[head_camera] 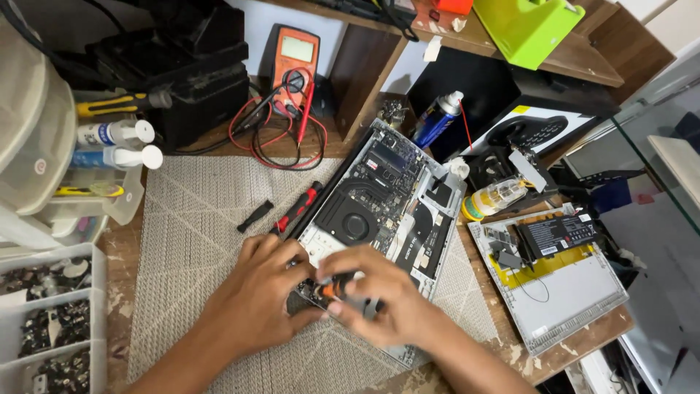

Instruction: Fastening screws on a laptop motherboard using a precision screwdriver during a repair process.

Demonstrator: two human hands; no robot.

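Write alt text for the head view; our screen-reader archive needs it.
Two bare hands work on an opened laptop on a grey mat; the right hand grips a small screwdriver, the left hand steadies the chassis. A multimeter lies behind.

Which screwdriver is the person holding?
The small orange-and-black screwdriver in the right hand; the red-and-black one and yellow-handled one lie untouched.

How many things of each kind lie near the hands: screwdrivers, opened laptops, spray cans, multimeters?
Screwdrivers: 3 (one with orange collar in the right hand, red-black, yellow-handled)
Opened laptops: 1
Spray cans: 1
Multimeters: 1
Total: 6
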